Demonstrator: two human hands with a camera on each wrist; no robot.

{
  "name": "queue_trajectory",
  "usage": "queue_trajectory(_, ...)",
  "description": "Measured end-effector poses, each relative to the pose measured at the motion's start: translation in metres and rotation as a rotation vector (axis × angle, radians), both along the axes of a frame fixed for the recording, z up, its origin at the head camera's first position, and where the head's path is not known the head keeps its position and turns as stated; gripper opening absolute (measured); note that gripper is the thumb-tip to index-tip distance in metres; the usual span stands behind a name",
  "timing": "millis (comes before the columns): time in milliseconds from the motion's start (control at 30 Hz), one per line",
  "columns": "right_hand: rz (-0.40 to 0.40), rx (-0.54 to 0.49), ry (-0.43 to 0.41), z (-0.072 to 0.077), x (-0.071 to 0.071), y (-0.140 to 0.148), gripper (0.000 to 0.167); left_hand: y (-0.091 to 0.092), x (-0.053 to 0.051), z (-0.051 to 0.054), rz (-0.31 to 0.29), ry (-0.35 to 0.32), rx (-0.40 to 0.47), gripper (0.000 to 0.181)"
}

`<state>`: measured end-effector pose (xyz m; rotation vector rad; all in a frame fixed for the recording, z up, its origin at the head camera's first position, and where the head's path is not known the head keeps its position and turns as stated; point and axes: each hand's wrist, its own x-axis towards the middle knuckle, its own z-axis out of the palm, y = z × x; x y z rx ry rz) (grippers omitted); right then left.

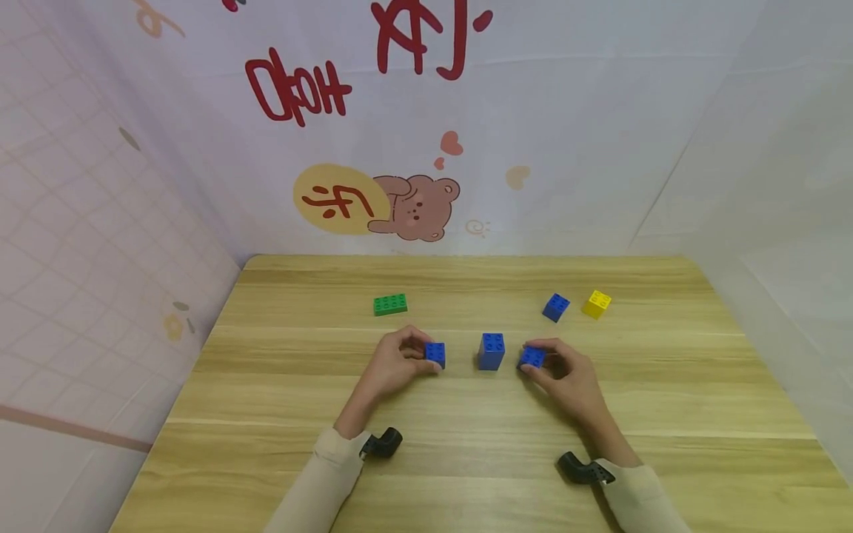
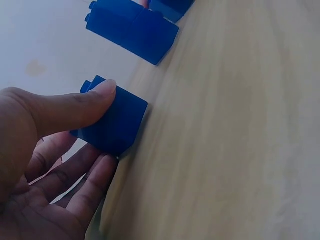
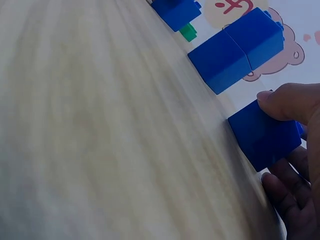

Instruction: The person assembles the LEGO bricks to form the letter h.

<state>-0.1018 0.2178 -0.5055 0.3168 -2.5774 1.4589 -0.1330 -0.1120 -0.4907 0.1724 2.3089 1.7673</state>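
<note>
A stack of two blue bricks (image 1: 491, 352) stands upright on the wooden table between the two hands; its seam shows in the right wrist view (image 3: 237, 51). On its left, the left hand (image 1: 398, 361) pinches a blue brick (image 1: 435, 353) between thumb and fingers; the left wrist view shows the thumb on that brick's (image 2: 119, 120) near side. To the right of the stack, the right hand (image 1: 566, 374) grips another blue brick (image 1: 532, 357), thumb across one face of the brick (image 3: 265, 135) in the right wrist view. Neither held brick touches the stack.
Behind the left hand lies a green brick (image 1: 390, 304). At the back right are a blue brick (image 1: 556, 307) and a yellow brick (image 1: 597, 303). A printed white cloth (image 1: 573, 111) hangs behind the wooden table (image 1: 460, 474).
</note>
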Motion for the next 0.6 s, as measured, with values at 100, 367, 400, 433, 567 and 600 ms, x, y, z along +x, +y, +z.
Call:
queue_trajectory(100, 0.011, -0.008, 0.003, 0.004, 0.003, -0.003, 0.037, 0.002, 0.004, 0.001, 0.001, 0.002, -0.005, 0.036)
queue_trajectory(367, 0.064, -0.044, 0.025, 0.013, 0.011, -0.015, 0.037, 0.006, 0.009, 0.0, -0.014, 0.003, -0.001, 0.035)
queue_trajectory(400, 0.071, -0.044, 0.03, 0.013, 0.011, -0.015, 0.038, 0.006, 0.01, 0.0, -0.018, -0.002, 0.003, 0.035)
queue_trajectory(433, 0.075, -0.043, 0.033, 0.013, 0.011, -0.016, 0.038, 0.007, 0.011, 0.0, -0.02, -0.006, 0.007, 0.036)
queue_trajectory(567, 0.081, -0.032, 0.04, 0.007, 0.01, -0.016, 0.038, 0.009, 0.014, -0.001, -0.038, -0.016, 0.001, 0.036)
queue_trajectory(600, 0.082, -0.031, 0.042, 0.004, 0.009, -0.015, 0.039, 0.01, 0.015, -0.001, -0.043, -0.016, -0.001, 0.036)
